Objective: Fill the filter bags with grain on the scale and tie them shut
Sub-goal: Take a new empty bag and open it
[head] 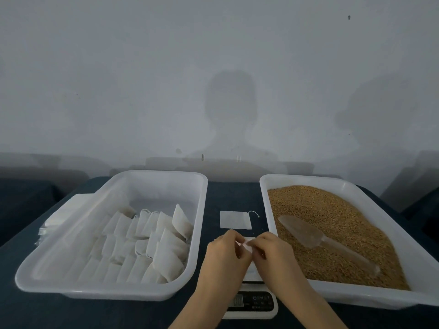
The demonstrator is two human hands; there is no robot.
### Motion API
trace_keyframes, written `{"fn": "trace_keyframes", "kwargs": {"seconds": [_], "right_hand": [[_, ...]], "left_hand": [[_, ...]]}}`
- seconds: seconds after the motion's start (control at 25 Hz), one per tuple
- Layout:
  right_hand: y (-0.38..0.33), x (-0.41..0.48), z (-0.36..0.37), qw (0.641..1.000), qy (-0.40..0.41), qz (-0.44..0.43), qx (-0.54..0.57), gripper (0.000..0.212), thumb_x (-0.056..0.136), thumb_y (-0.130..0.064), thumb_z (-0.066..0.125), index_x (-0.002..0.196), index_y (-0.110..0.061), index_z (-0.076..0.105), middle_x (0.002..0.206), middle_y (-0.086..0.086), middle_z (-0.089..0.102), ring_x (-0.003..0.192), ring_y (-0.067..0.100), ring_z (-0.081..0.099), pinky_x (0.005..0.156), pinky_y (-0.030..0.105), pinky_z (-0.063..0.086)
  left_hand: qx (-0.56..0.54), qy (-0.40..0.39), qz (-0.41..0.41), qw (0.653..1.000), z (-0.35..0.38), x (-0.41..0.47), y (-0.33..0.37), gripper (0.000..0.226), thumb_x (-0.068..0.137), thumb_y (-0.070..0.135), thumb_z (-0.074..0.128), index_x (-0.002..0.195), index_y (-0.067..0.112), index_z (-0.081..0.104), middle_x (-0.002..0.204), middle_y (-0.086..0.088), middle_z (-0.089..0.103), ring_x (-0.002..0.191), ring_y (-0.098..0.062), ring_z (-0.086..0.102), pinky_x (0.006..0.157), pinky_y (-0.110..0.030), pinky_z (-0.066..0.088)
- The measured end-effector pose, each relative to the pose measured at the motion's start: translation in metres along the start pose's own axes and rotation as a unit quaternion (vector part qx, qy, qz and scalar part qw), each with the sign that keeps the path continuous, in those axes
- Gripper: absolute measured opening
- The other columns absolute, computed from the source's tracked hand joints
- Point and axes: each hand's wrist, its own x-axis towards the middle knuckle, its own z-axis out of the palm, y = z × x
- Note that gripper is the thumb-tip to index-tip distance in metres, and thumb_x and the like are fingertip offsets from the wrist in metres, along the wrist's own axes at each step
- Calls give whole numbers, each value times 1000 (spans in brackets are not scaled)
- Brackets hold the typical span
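Observation:
My left hand [225,250] and my right hand [270,250] meet above the small white scale [251,302] and together pinch a white filter bag [244,245] between their fingertips. Most of that bag is hidden by my fingers. A flat empty filter bag [235,219] with a drawstring lies on the dark table just beyond my hands. On the right stands a white tray [268,184] full of brown grain [332,224], with a clear plastic scoop [316,236] lying on the grain.
A white tray [114,290] on the left holds several filled white bags [152,245] in rows. A stack of flat bags [57,217] lies to the left of that tray. A grey wall rises behind the dark blue table [228,193].

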Motion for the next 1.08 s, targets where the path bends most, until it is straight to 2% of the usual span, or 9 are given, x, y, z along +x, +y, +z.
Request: {"fn": "trace_keyframes", "kwargs": {"seconds": [0.12,0.24,0.32,0.4,0.44,0.56,0.72,0.92,1.08], "right_hand": [[-2,6,-11,999,22,42,21,17,86,-27,65,78,-13,72,79,-3,58,69,7,54,61,13,38],[-1,9,-19,997,6,70,20,18,80,-32,71,91,-18,73,79,-9,56,66,-1,49,58,7,37],[0,11,-23,991,-21,116,62,27,79,-34,72,103,-22,70,88,-12,60,71,-3,53,59,7,38],[-1,13,-29,983,-64,136,102,13,79,-33,70,92,-32,71,83,-16,65,71,-3,59,59,9,41],[-4,14,-34,980,-83,139,117,6,80,-31,69,80,-37,70,76,-16,67,70,-3,61,58,9,42],[-1,14,-44,969,-108,154,158,26,81,-25,66,60,-38,68,71,-17,69,71,-5,63,63,13,44],[0,15,-47,967,-132,153,158,18,82,-27,65,68,-37,70,74,-17,71,73,-3,65,67,18,50],[-1,19,-33,976,-129,132,112,11,86,-35,63,95,-33,69,79,-18,65,73,-6,61,59,8,43],[13,19,-40,984,-76,112,113,19,91,-37,57,108,-37,64,93,-23,64,82,-11,58,63,7,42]], "left_hand": [[3,-8,71,997,1,-6,-3,24,92,25,60,115,30,56,91,23,49,80,5,53,73,0,40],[6,-22,121,992,0,-9,-9,46,87,30,65,124,44,40,105,31,38,98,11,46,87,-1,38],[62,-39,163,984,1,-4,-15,72,83,41,68,137,48,20,124,36,18,117,16,24,104,-5,21],[116,-40,192,974,4,4,-20,90,83,48,68,144,46,2,141,32,9,132,11,4,109,-10,-3],[130,-34,192,972,6,9,-23,90,84,47,67,146,42,1,149,25,13,138,7,5,111,-13,-5],[161,-24,160,974,2,21,-32,79,90,39,63,150,34,12,149,12,33,138,-6,27,117,-25,11],[164,-42,222,960,4,21,-38,87,81,58,64,149,33,16,152,18,23,144,-1,7,119,-33,-3],[74,-19,248,966,11,24,-24,62,81,52,67,134,28,47,136,14,51,126,2,38,112,-19,21],[56,-92,174,979,3,40,-32,55,82,47,69,130,35,45,129,19,51,117,2,45,96,-10,34]]}}
